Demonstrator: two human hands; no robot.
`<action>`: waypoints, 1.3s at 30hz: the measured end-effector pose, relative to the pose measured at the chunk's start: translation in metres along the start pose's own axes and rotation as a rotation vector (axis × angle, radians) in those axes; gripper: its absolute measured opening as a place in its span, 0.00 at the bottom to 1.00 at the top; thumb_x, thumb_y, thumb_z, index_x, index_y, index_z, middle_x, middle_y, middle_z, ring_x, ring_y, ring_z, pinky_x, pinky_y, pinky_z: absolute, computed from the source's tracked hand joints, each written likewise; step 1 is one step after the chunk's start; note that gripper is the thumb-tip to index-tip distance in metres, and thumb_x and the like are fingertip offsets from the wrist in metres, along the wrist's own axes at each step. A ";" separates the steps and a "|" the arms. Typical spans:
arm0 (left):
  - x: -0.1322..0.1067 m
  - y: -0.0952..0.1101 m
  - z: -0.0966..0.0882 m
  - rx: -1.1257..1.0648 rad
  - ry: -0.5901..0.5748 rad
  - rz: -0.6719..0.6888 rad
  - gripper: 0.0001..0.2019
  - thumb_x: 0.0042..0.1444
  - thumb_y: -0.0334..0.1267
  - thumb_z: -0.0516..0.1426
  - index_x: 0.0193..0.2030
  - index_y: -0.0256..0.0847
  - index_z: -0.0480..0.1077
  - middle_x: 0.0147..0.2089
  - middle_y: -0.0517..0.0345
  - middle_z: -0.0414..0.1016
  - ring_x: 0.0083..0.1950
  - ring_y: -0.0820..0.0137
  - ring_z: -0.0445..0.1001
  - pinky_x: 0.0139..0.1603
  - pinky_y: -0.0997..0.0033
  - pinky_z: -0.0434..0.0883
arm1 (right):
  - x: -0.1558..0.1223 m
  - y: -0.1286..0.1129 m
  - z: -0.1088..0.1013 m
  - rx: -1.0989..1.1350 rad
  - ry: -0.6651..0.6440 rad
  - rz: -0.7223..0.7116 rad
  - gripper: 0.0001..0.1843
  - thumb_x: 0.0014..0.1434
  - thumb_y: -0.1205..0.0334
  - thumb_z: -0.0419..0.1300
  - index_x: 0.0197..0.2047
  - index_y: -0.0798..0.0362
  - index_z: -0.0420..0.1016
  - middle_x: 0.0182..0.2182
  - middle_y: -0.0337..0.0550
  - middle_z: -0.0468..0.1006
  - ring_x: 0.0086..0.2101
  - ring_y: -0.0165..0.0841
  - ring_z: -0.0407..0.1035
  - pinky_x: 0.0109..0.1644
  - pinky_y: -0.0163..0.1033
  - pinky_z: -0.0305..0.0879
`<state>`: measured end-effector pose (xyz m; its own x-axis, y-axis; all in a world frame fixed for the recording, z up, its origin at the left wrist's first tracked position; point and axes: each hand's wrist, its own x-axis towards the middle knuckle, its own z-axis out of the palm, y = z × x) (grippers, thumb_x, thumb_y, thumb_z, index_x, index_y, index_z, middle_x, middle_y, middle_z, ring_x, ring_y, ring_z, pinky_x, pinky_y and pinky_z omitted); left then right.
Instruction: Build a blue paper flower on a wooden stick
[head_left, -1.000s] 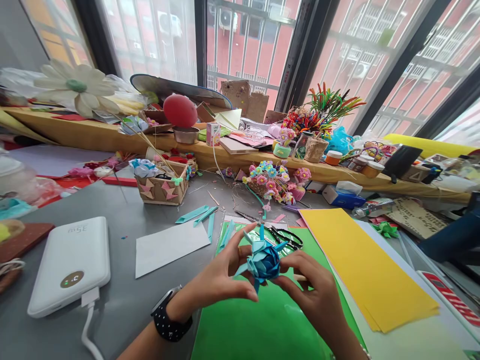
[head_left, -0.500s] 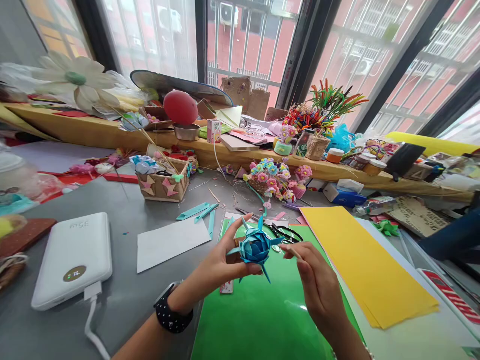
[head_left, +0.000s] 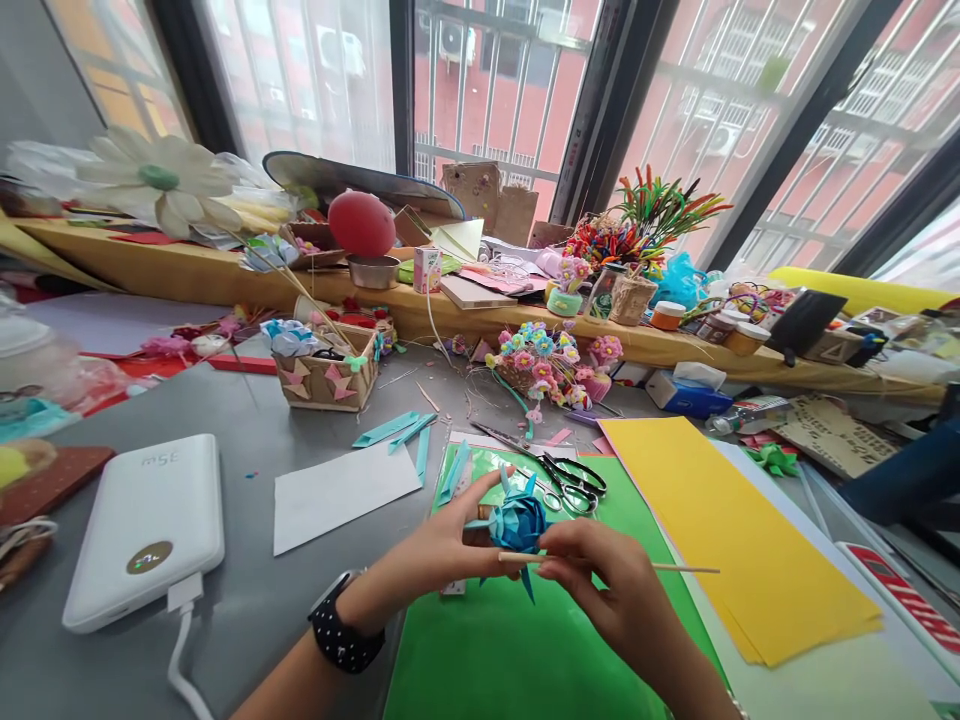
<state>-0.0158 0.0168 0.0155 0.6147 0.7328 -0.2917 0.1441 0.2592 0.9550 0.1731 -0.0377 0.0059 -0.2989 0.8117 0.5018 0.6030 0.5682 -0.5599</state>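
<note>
My left hand (head_left: 450,535), with a dark polka-dot watch strap at the wrist, is closed round a blue folded-paper flower (head_left: 517,520) with pointed petals sticking out. A thin wooden stick (head_left: 686,569) lies across my right hand (head_left: 607,570), gripped in its fingers. The stick's left end reaches my left thumb below the flower. The fingertips of my right hand are at the flower's right side and hide part of it. Beneath both hands is a green mat (head_left: 525,660). Black-handled scissors (head_left: 577,485) rest on it just behind the flower.
Folded light-blue paper strips (head_left: 386,428) and a white paper sheet (head_left: 345,497) lie left of the mat. Further left is a white power bank (head_left: 154,530) with a cable. Yellow paper (head_left: 742,540) covers the right. A cardboard box (head_left: 330,380) and crocheted flowers (head_left: 540,360) stand behind.
My right hand has moved left, up to the flower, and the stick now lies sideways across its fingers. The flower has turned slightly and sits a little lower. The scissors show more fully.
</note>
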 end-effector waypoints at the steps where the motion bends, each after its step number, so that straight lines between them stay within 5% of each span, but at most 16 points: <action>1: 0.000 0.000 0.000 0.007 -0.001 -0.013 0.45 0.43 0.37 0.63 0.64 0.43 0.42 0.47 0.52 0.68 0.39 0.67 0.73 0.36 0.72 0.69 | 0.001 -0.001 0.000 -0.001 -0.003 -0.002 0.04 0.59 0.61 0.54 0.35 0.52 0.68 0.26 0.41 0.75 0.25 0.29 0.69 0.26 0.30 0.65; 12: 0.003 -0.007 -0.002 0.088 0.037 -0.105 0.45 0.40 0.41 0.64 0.64 0.43 0.45 0.47 0.50 0.67 0.34 0.69 0.74 0.31 0.75 0.67 | 0.004 -0.003 -0.002 0.157 -0.109 0.184 0.06 0.56 0.63 0.57 0.30 0.54 0.72 0.28 0.40 0.69 0.23 0.25 0.62 0.24 0.29 0.60; 19: 0.002 -0.004 -0.004 -0.042 -0.037 -0.073 0.45 0.42 0.35 0.63 0.64 0.37 0.43 0.29 0.59 0.75 0.32 0.67 0.75 0.29 0.75 0.64 | 0.006 -0.002 -0.004 0.156 -0.133 0.211 0.09 0.56 0.58 0.58 0.31 0.54 0.77 0.24 0.41 0.70 0.23 0.27 0.63 0.24 0.30 0.58; 25: 0.000 -0.001 -0.005 -0.280 -0.102 -0.085 0.46 0.43 0.35 0.64 0.64 0.34 0.41 0.31 0.55 0.77 0.34 0.67 0.76 0.36 0.71 0.67 | 0.004 -0.002 -0.009 0.171 -0.142 0.192 0.16 0.59 0.53 0.53 0.36 0.52 0.78 0.25 0.42 0.73 0.26 0.30 0.66 0.28 0.32 0.59; 29: 0.002 -0.003 -0.004 -0.287 -0.103 -0.094 0.44 0.42 0.35 0.65 0.63 0.31 0.45 0.29 0.55 0.77 0.31 0.69 0.75 0.34 0.72 0.67 | 0.005 -0.004 -0.009 0.188 -0.125 0.204 0.22 0.63 0.53 0.46 0.29 0.53 0.77 0.24 0.41 0.75 0.26 0.29 0.66 0.30 0.33 0.59; 39: 0.000 -0.002 -0.001 -0.235 -0.099 -0.100 0.37 0.45 0.36 0.63 0.60 0.34 0.50 0.31 0.58 0.76 0.29 0.72 0.75 0.32 0.74 0.68 | 0.004 -0.009 -0.006 0.280 -0.153 0.365 0.14 0.55 0.52 0.57 0.30 0.55 0.75 0.20 0.39 0.73 0.20 0.27 0.66 0.21 0.29 0.57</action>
<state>-0.0170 0.0170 0.0132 0.6807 0.6347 -0.3659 0.0307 0.4743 0.8798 0.1713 -0.0402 0.0170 -0.2228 0.9635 0.1486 0.4726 0.2401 -0.8480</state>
